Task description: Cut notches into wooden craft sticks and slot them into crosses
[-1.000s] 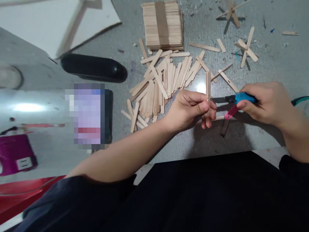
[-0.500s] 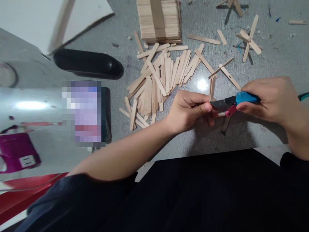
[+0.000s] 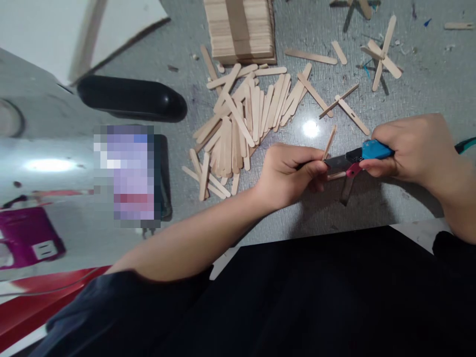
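My left hand (image 3: 288, 176) is closed, its thumb and fingers pinching a wooden craft stick (image 3: 329, 143) that stands up from the fingertips, seen nearly edge-on. My right hand (image 3: 412, 148) grips a utility knife (image 3: 374, 148) with a blue and black body. The knife's wide metal blade (image 3: 336, 161) points left and meets the stick at my left fingertips. Below the blade, a pink piece (image 3: 353, 169) with a pale stick-like end reaches toward my left fingers; I cannot tell what it is. My fingers hide the stick's lower part.
Loose craft sticks (image 3: 256, 114) lie heaped left of centre, beneath a banded stack (image 3: 241, 29). Crossed stick pieces (image 3: 383, 57) lie at upper right. On the left are a black case (image 3: 130, 98), a blurred-out phone (image 3: 134, 173) and a purple object (image 3: 29, 235).
The stick in my left hand has turned from showing its flat face to nearly edge-on, leaning right. The knife stays against it. The whole view has shifted slightly.
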The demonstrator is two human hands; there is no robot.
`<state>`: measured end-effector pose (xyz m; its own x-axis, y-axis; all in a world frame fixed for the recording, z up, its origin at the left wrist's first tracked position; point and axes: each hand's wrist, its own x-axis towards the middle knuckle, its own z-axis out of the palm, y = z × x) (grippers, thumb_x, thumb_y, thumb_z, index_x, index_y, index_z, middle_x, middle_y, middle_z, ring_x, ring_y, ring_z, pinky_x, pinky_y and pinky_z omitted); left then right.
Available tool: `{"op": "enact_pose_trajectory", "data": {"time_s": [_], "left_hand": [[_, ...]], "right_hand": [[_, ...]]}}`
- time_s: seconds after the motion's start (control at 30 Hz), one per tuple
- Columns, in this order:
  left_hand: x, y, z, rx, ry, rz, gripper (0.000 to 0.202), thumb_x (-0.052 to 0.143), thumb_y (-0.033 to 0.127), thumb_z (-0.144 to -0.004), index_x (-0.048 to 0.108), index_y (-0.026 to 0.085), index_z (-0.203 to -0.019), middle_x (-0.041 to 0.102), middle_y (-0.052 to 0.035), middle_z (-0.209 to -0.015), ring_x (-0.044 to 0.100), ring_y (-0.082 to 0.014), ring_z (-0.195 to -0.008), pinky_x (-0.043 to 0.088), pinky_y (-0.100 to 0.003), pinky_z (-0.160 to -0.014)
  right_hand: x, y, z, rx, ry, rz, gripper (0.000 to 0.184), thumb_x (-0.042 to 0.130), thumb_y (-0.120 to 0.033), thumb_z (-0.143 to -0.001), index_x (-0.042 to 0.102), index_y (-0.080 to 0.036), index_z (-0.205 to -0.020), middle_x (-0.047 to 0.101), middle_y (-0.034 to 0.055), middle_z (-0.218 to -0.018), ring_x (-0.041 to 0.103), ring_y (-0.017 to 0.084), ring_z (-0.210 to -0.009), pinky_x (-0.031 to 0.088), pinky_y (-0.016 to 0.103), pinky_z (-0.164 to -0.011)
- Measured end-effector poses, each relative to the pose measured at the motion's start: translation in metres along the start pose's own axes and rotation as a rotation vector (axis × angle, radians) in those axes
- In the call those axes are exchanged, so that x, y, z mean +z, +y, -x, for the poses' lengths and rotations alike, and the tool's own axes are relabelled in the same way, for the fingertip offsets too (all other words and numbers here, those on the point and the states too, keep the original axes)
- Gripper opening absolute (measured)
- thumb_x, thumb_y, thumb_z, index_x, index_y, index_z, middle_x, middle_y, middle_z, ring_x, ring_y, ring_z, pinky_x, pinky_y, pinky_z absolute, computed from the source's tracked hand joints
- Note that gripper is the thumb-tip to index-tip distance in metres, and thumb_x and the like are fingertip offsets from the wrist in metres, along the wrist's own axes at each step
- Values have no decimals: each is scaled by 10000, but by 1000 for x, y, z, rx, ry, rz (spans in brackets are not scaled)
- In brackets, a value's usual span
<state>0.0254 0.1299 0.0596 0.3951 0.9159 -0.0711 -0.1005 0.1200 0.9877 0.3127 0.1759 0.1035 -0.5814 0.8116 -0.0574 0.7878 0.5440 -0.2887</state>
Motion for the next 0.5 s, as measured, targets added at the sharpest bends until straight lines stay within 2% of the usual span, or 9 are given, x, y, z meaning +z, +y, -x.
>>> {"op": "enact_pose_trajectory", "data": {"time_s": [0.1,0.23,0.37,0.5], "left_hand": [[2,0,1,-16,3,-7,386,865,361,-1030,762,176,-708,716,-4,-573,691,-130,-437,533,-190,-426],[6,1,3,-57,30,20,410,868,429,-1040,751,177,-739,722,-2,-620,702,-126,-459,558,-192,-428],[9,1,5,-79,91,48,499,919,548,-1010,739,176,-731,715,-4,-627,694,-111,-479,546,-174,-430],[8,-3,6,-78,114,17,491,884,541,-1046,731,182,-748,710,4,-641,682,-97,-491,559,-171,-448]], "right_hand": [[3,1,-1,28,-8,-25,1007,178,-1204,-913,428,-256,-681,466,41,-546,397,177,-541,167,378,-573],[6,1,1,55,-23,-81,995,197,-1174,-951,489,-259,-687,538,72,-585,465,207,-572,203,419,-598],[9,2,2,69,-6,-90,982,247,-1169,-960,498,-261,-681,539,75,-585,498,218,-591,202,415,-605],[9,1,1,88,2,-101,990,259,-1193,-930,455,-259,-666,484,64,-564,469,205,-591,173,409,-618]]}}
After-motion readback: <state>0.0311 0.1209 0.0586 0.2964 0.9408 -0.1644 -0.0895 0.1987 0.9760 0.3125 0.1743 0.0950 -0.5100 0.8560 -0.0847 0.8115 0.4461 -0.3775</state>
